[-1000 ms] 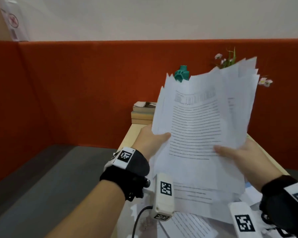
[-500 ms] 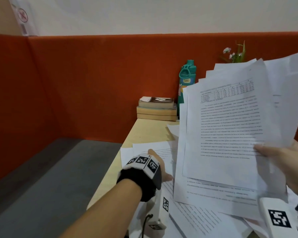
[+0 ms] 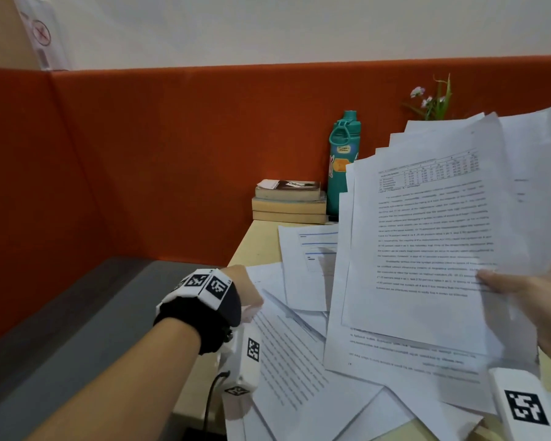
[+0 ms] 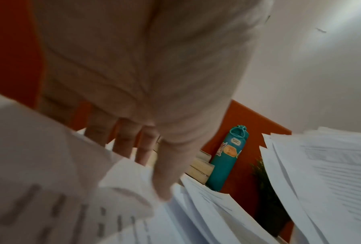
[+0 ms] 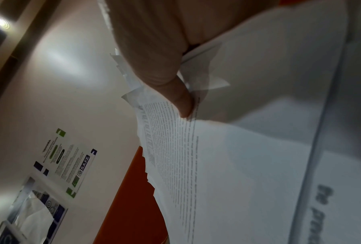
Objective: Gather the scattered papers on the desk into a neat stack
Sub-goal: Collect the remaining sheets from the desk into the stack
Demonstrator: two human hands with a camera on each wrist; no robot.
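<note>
1. The fanned bundle of white printed paper sheets [image 3: 427, 243] is held up off the tabletop at about 3 o'clock in the head view. Its edges are staggered and its corners splay out at the top, so it is gathered but not yet squared.
2. The right hand [image 3: 535, 300] pinches this bundle near its lower right edge, thumb curled over the front sheet; the right wrist view shows the thumb pressed on printed text.
3. The loose white printed sheets [image 3: 296, 354] lie overlapped at odd angles on the pale wooden tabletop [image 3: 258, 243], from 6 o'clock up toward the centre.
4. The left hand [image 3: 245, 291] reaches down onto them at about 8 o'clock. The left wrist view shows straight fingers laid on paper with the thumb along a sheet's edge; I cannot tell whether a sheet is actually pinched.
5. My judgement: roughly half done. The loose sheets have yet to join the bundle, and it all needs tapping square.
6. The paper looks thin, limp and smooth, apt to slide.
7. At 12 o'clock stand a teal metal bottle [image 3: 342, 163] and three stacked books [image 3: 288, 202] against an orange felt partition [image 3: 172, 154].
</note>
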